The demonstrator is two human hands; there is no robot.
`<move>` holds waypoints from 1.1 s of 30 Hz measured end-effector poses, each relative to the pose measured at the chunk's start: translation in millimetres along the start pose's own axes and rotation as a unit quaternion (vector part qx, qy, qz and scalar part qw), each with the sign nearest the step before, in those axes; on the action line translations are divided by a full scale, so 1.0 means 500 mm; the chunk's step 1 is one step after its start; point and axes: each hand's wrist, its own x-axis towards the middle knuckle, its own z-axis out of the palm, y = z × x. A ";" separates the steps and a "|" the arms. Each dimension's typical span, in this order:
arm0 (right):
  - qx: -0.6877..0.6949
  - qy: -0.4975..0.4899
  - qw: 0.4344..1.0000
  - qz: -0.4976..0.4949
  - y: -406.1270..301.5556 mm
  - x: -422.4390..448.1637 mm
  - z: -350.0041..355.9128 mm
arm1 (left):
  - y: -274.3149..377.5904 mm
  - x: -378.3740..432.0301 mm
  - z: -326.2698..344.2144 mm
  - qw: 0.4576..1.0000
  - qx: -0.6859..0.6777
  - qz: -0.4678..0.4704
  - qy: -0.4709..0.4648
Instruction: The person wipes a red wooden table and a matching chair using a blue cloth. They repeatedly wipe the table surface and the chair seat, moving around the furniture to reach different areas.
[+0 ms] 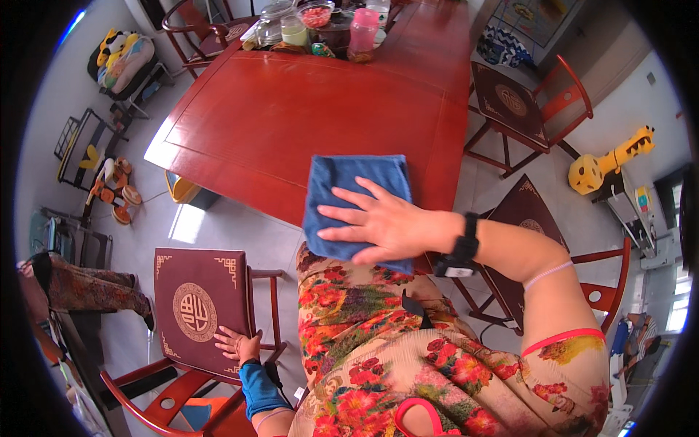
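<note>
My right hand (377, 221) lies palm down with spread fingers on a blue cloth (357, 172). The cloth is spread flat over the near edge of a red-brown wooden table (306, 109), and its lower part reaches past that edge. My left hand (239, 345), its wrist in a blue sleeve, rests with fingers apart on the brown cushion (202, 267) of a wooden chair to the left. The cushion bears a round gold emblem.
Jars, a bowl of small red items (315, 15) and a pink bottle (364, 33) stand at the table's far end. Wooden chairs (510, 101) flank the right side. A yellow-rimmed bin (180, 188) is under the left edge. Another person's legs (90, 284) show at far left.
</note>
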 end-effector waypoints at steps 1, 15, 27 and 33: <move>-0.005 -0.010 1.000 0.008 -0.007 -0.036 -0.008 | -0.004 0.002 0.008 1.000 0.002 0.001 0.012; -0.058 -0.056 0.939 0.334 0.137 -0.188 -0.066 | -0.016 -0.003 0.020 0.999 -0.027 0.022 0.012; -0.051 -0.047 0.864 0.499 0.414 0.173 -0.045 | -0.002 -0.031 -0.004 0.999 -0.038 0.029 0.015; -0.017 -0.036 0.864 0.503 0.414 0.354 -0.030 | 0.020 -0.060 -0.045 0.996 -0.084 0.036 -0.012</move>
